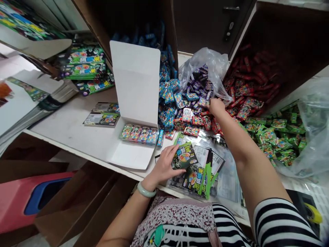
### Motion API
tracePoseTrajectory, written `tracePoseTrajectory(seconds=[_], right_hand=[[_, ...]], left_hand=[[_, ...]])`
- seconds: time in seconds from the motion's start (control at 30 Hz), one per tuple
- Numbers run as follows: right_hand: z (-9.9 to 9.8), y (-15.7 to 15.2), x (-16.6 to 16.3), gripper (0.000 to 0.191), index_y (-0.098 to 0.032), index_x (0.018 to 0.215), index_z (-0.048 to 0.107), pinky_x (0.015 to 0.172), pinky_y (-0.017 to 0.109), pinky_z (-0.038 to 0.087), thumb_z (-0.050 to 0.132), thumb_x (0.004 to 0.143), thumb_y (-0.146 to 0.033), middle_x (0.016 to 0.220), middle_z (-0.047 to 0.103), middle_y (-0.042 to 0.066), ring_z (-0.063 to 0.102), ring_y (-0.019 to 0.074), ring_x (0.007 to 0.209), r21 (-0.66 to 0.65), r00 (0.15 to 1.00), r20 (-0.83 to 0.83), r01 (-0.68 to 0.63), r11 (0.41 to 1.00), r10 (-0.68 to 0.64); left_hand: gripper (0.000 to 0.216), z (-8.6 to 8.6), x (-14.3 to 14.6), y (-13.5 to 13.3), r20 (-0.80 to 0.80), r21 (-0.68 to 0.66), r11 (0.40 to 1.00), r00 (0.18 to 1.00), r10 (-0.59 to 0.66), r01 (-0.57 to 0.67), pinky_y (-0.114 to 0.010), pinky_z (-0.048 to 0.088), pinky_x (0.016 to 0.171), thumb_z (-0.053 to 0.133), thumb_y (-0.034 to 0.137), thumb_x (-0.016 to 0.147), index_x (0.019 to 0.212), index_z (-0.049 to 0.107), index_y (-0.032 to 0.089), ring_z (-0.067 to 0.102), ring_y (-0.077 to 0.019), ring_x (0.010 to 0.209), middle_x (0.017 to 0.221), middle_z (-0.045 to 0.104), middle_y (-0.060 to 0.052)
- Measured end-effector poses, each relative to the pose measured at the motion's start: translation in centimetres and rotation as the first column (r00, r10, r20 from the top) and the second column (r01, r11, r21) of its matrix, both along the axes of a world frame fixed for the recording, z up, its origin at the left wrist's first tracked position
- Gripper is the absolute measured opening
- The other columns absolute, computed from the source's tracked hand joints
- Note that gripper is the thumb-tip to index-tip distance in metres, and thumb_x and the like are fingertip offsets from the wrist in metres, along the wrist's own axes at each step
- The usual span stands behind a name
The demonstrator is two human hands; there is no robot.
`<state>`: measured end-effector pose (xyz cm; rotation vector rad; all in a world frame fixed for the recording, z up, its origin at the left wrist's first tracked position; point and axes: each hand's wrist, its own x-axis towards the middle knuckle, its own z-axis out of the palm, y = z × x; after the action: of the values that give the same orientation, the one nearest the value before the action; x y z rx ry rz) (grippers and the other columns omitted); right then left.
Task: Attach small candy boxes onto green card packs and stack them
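Note:
My left hand (164, 164) holds a dark green printed packet (184, 155) just above a stack of similar packets in clear wrap (205, 171) at the table's near edge. My right hand (216, 106) reaches forward into a heap of small candy packs, fingers down among the purple packs (199, 87) spilling from a clear bag and the red packs (244, 99). Whether it grips one is hidden. An open white box (136, 89) stands to the left, with a row of small colourful packs (140, 133) lined up in its tray.
Blue packs (167, 92) pour from a tipped cardboard carton behind the white box. Green packs (277, 137) lie at right beside a clear plastic bag (313, 130). Flat printed cartons (84, 68) are stacked at back left. A red and blue stool (28, 199) sits below the table.

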<state>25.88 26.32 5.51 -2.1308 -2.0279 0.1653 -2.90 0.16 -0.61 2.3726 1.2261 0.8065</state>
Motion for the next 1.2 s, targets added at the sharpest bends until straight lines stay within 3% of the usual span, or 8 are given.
tracePoseTrajectory(seconds=[0.17, 0.3, 0.43, 0.53, 0.77, 0.9, 1.03, 1.2], right_hand=[[0.1, -1.5, 1.2, 0.029, -0.014, 0.088, 0.072, 0.078, 0.034, 0.049, 0.067, 0.083, -0.042, 0.087, 0.073, 0.011, 0.065, 0.0250, 0.087, -0.003, 0.950, -0.309, 0.043, 0.999, -0.041], [0.0, -9.0, 1.9, 0.030, -0.018, 0.092, 0.068, 0.071, 0.030, 0.051, 0.070, 0.075, -0.043, 0.085, 0.070, 0.003, 0.063, 0.0174, 0.077, -0.035, 0.595, -0.803, -0.099, 0.995, 0.031], [-0.3, -18.7, 1.3, 0.069, -0.028, 0.129, 0.052, 0.060, 0.030, 0.054, 0.079, 0.069, -0.045, 0.098, 0.068, 0.003, 0.063, 0.0157, 0.069, -0.009, 0.370, -0.927, -0.194, 0.981, 0.065], [-0.4, -23.7, 0.9, 0.083, -0.034, 0.147, 0.032, 0.056, 0.031, 0.055, 0.076, 0.077, -0.042, 0.104, 0.065, 0.004, 0.061, 0.0139, 0.062, 0.033, 0.424, -0.898, -0.198, 0.980, 0.116], [0.5, -26.8, 2.0, 0.067, -0.032, 0.142, 0.038, 0.059, 0.036, 0.052, 0.069, 0.083, -0.041, 0.088, 0.061, 0.002, 0.060, 0.0190, 0.067, 0.146, 0.591, -0.783, -0.127, 0.981, 0.193], [0.6, -27.3, 2.1, 0.059, -0.031, 0.134, 0.045, 0.058, 0.031, 0.048, 0.070, 0.082, -0.040, 0.082, 0.058, -0.002, 0.057, 0.0152, 0.064, 0.026, 0.534, -0.825, -0.291, 0.956, 0.185], [0.0, -27.4, 1.5, 0.062, -0.030, 0.132, 0.043, 0.057, 0.029, 0.048, 0.072, 0.079, -0.043, 0.083, 0.057, -0.004, 0.059, 0.0136, 0.062, -0.019, 0.407, -0.909, -0.251, 0.968, 0.088], [-0.1, -27.6, 1.0, 0.054, -0.027, 0.126, 0.047, 0.055, 0.028, 0.047, 0.070, 0.079, -0.039, 0.080, 0.056, -0.004, 0.058, 0.0133, 0.061, -0.082, 0.487, -0.868, -0.338, 0.937, 0.100]], left_hand=[[0.105, -0.2, -0.5, 0.5, 0.005, 0.012, 1.000, 1.000, 0.021, -0.021, -0.054, 0.047, 0.106, 0.076, 0.059, 0.077, 0.158, 0.021, 0.022, 0.052, -0.0349, 0.126, 0.138, 0.051, -0.017], [0.104, -0.1, -0.3, 1.2, 0.002, 0.065, 0.994, 0.996, 0.090, -0.089, -0.054, 0.045, 0.108, 0.074, 0.061, 0.078, 0.158, 0.021, 0.021, 0.051, -0.0352, 0.128, 0.138, 0.051, -0.017], [0.106, -0.1, 1.0, 1.4, -0.012, 0.126, 0.986, 0.994, 0.109, -0.107, -0.053, 0.045, 0.108, 0.073, 0.064, 0.076, 0.157, 0.023, 0.018, 0.051, -0.0360, 0.127, 0.137, 0.051, -0.019], [0.107, -0.2, 1.8, 1.1, -0.044, 0.141, 0.989, 0.998, 0.040, -0.033, -0.053, 0.045, 0.107, 0.072, 0.067, 0.076, 0.157, 0.023, 0.017, 0.051, -0.0363, 0.127, 0.138, 0.051, -0.019], [0.106, 0.1, 2.2, 0.2, -0.065, 0.124, 0.988, 0.995, -0.080, 0.087, -0.054, 0.043, 0.109, 0.070, 0.069, 0.076, 0.158, 0.022, 0.020, 0.049, -0.0361, 0.129, 0.140, 0.049, -0.018], [0.104, 0.5, 1.9, -0.1, -0.049, 0.123, 0.989, 0.996, -0.070, 0.076, -0.055, 0.042, 0.110, 0.070, 0.067, 0.077, 0.157, 0.023, 0.020, 0.049, -0.0361, 0.129, 0.140, 0.049, -0.018], [0.104, 0.9, 1.7, -0.2, -0.045, 0.129, 0.989, 0.997, -0.070, 0.075, -0.054, 0.043, 0.110, 0.071, 0.066, 0.078, 0.157, 0.023, 0.018, 0.050, -0.0364, 0.129, 0.139, 0.049, -0.020], [0.105, 0.7, 1.7, -0.3, -0.071, 0.070, 0.992, 0.993, -0.097, 0.102, -0.056, 0.042, 0.110, 0.071, 0.068, 0.076, 0.157, 0.025, 0.020, 0.049, -0.0373, 0.130, 0.141, 0.049, -0.019]])
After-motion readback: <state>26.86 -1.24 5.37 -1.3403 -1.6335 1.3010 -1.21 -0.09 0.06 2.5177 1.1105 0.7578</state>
